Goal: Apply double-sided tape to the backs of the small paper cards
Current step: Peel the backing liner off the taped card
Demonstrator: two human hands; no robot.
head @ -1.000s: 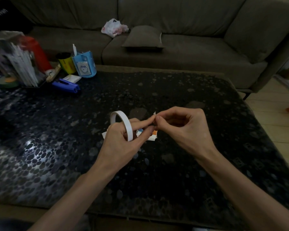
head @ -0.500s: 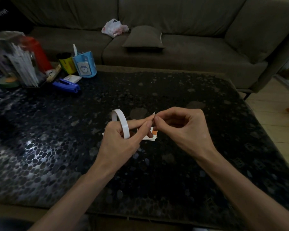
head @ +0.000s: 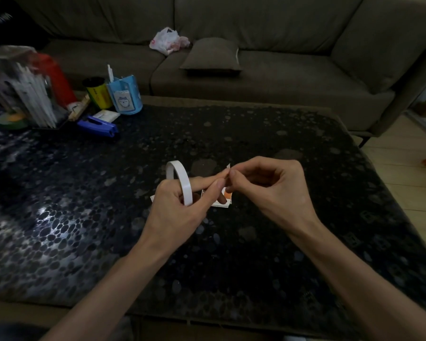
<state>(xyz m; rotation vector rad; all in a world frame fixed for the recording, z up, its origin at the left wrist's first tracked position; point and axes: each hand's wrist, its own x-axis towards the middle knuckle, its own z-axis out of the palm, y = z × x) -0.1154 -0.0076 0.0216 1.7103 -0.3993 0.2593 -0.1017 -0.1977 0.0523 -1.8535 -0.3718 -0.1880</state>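
Observation:
A white roll of double-sided tape [head: 180, 179] stands on edge in my left hand [head: 180, 207], which grips it above the middle of the black table [head: 256, 134]. Its index finger and thumb reach right and pinch a small white tape end [head: 227, 168]. My right hand [head: 268, 185] meets them there, fingertips pinching the same bit of tape. Below the hands a small stack of paper cards [head: 225, 201] with an orange patch lies on the table, mostly hidden by my fingers. Another card corner [head: 152, 198] peeks out left of my left hand.
At the table's far left stand a clear holder of white sticks [head: 27, 94], a red bottle [head: 57, 80], a yellow cup [head: 97, 93], a blue pen cup [head: 124, 97] and a blue stapler [head: 97, 125]. A grey sofa [head: 231, 57] with a cushion and a plastic bag lies behind.
The hands have stayed together at the tape end. The tape roll has tilted slightly in my left hand; nothing else has moved.

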